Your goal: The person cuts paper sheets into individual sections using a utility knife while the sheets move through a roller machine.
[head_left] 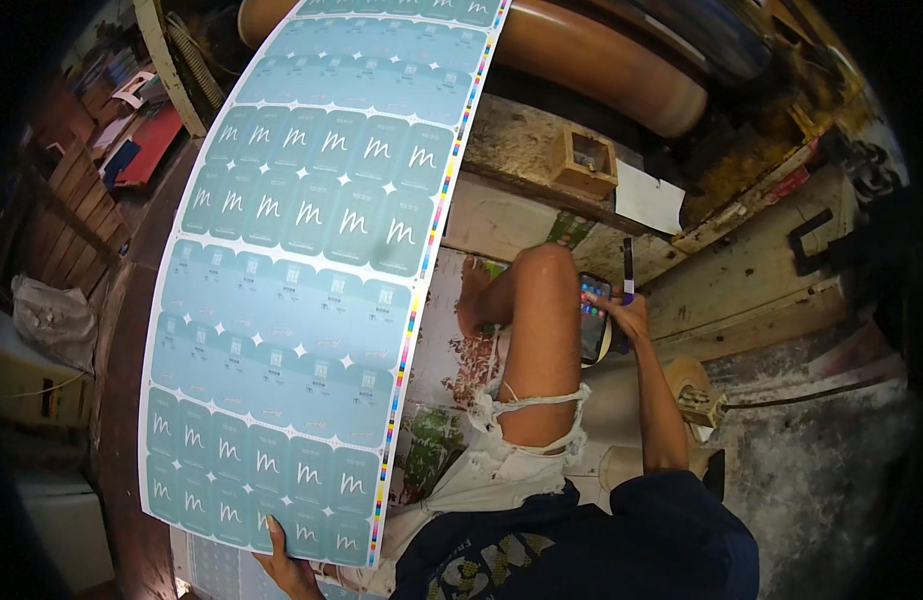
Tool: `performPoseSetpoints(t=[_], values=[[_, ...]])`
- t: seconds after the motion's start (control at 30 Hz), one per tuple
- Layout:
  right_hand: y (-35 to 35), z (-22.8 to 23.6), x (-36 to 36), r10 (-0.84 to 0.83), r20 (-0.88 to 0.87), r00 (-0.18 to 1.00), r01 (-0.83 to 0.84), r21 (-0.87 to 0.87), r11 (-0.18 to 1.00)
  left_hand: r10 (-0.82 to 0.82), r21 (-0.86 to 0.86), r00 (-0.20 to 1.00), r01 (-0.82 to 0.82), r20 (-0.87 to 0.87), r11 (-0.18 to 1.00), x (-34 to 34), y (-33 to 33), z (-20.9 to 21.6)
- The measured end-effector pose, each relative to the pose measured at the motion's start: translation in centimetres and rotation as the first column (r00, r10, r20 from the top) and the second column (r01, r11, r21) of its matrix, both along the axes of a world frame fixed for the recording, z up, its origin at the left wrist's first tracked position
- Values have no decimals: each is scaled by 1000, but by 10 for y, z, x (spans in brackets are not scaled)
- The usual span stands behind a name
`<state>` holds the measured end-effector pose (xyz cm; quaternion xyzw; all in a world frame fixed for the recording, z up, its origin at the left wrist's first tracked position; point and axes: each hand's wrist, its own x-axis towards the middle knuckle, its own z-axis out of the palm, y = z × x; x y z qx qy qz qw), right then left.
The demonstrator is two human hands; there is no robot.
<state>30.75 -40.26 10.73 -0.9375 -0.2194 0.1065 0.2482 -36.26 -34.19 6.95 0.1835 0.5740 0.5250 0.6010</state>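
Observation:
My left hand (287, 568) grips the near edge of a large printed sheet (312, 260), teal and pale blue with rows of repeated panels and a coloured strip down its right side. The sheet arches up and away toward a brown roller (592, 60) at the top. My right hand (622, 315) holds a phone (593, 315) with a lit screen beside my raised knee (547, 270). A pen (629, 270) stands next to the phone. My bare foot (474, 295) rests on a worn board.
A small wooden box (585, 160) and a white paper (650, 200) lie on the bench above my knee. Wooden slats and red and blue items (142, 145) are at the left. More printed sheets (432, 450) lie under my leg. Concrete floor (822, 480) spreads to the right.

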Motion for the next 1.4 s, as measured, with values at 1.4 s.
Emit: performPoseSetpoints(t=[1.4], values=[[506,202,197,501,862,-81,-911,-267,313,294,-161,830,-410,-474,898,156,37,-4]])
